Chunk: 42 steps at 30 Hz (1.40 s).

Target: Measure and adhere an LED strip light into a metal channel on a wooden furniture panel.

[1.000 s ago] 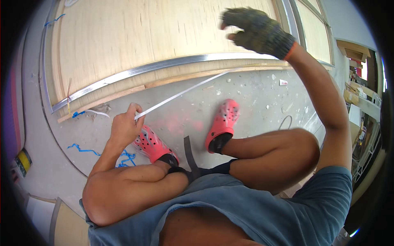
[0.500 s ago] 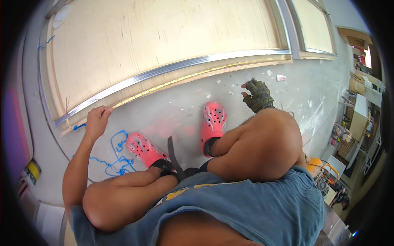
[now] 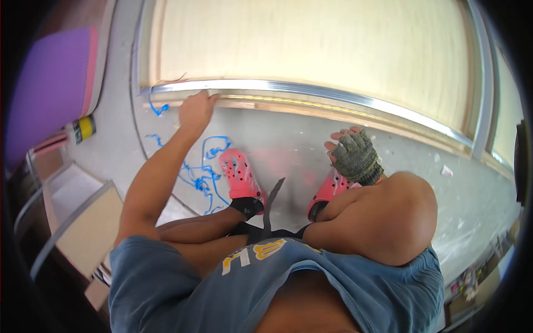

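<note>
My bare left hand (image 3: 196,113) is at the lower left edge of a framed plywood panel (image 3: 311,41), its fingers closed in a pinch. From beside its fingertips a thin strip with yellow segments (image 3: 294,101) runs right along the wooden rail under the panel's shiny metal edge (image 3: 272,86). The strip's end is hidden by the hand. My right hand (image 3: 358,157) wears a dark green knitted fingerless glove. It hangs over my right shoe, fingers loosely bent and apart, and holds nothing.
Tangled blue string (image 3: 206,177) lies on the grey floor beside my pink clog (image 3: 240,175); more blue string (image 3: 160,110) is by the panel's corner. To the left are a purple padded panel (image 3: 53,83) and a metal-framed chair (image 3: 83,227).
My view has turned left, showing more of the purple panel and chair. My left hand has stayed near the strip's end, now against the metal edge. The right hand stays open.
</note>
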Tool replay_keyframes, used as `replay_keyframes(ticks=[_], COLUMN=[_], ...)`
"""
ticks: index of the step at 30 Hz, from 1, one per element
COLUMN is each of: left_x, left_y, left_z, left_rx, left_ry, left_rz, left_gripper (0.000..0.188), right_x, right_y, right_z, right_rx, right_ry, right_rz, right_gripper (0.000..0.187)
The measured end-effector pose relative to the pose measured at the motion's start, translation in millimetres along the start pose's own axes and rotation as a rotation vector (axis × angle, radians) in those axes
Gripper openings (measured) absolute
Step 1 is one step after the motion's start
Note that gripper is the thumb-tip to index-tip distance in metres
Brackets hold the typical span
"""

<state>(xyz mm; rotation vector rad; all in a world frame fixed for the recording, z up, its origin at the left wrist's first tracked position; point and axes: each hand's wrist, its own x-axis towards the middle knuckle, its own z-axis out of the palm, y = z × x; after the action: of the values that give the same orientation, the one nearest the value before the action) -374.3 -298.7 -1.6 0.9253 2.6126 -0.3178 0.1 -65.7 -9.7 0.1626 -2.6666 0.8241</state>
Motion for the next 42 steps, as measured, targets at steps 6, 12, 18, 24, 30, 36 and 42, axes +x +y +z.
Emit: replay_keyframes(ticks=[6, 12, 18, 24, 30, 36, 42], left_x=[-13.2, -12.8, 0.2, 19.7, 22.3, 25.7, 23.6], left_y=[5.0, -7.1, -24.8, -15.1, -5.3, -22.9, -2.4], left_z=[-5.4, 12.4, 38.9, 43.3, 43.2, 49.8, 39.7], left_rx=[-0.114, -0.172, -0.275, -0.371, -0.444, -0.423, -0.445], left_ry=[0.009, 0.179, 0.359, 0.219, 0.238, 0.248, 0.197], left_rz=[-0.192, -0.154, -0.042, -0.256, -0.246, -0.149, -0.325], left_gripper=[0.042, 0.036, 0.034, 0.032, 0.03, 0.032, 0.032], right_x=[5.3, -7.2, 19.4, 48.2, 35.5, 34.7, 52.8], right_y=[12.1, 9.9, -2.7, -4.6, -0.3, -5.4, -1.6], right_z=[37.5, 75.0, 61.9, 65.6, 74.3, 71.9, 74.7], right_rx=[0.092, 0.22, 0.186, 0.117, 0.145, 0.157, 0.108], right_ry=[-0.067, -0.136, -0.087, -0.109, -0.099, -0.089, -0.155], right_rz=[-0.047, -0.08, -0.036, 0.017, 0.016, 0.007, -0.027], right_gripper=[0.03, 0.038, 0.041, 0.047, 0.049, 0.049, 0.045])
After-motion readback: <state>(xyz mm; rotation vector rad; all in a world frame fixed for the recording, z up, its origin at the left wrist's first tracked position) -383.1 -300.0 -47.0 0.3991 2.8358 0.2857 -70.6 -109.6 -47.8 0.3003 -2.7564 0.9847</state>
